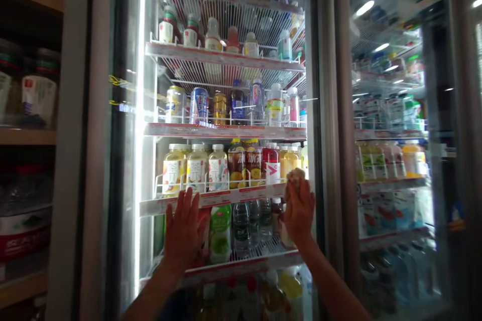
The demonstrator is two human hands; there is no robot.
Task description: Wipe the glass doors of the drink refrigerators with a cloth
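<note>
I face a lit drinks fridge with a glass door (226, 110). My left hand (183, 233) lies flat against the glass, fingers stretched upward, level with the lower shelves. My right hand (299, 210) is closed on a crumpled pale cloth (294, 178) and presses it to the glass near the door's right edge. Behind the glass stand rows of bottles: pale yellow juice bottles (196, 168), a red bottle (271, 163), cans (198, 105) on the shelf above, and water bottles (241, 228) below.
A dark metal door frame (331, 135) separates this fridge from a second glass-door fridge (391, 160) on the right, full of bottles. Wooden shelves with jars (37, 95) stand at the left. Ceiling lights reflect in the right-hand glass.
</note>
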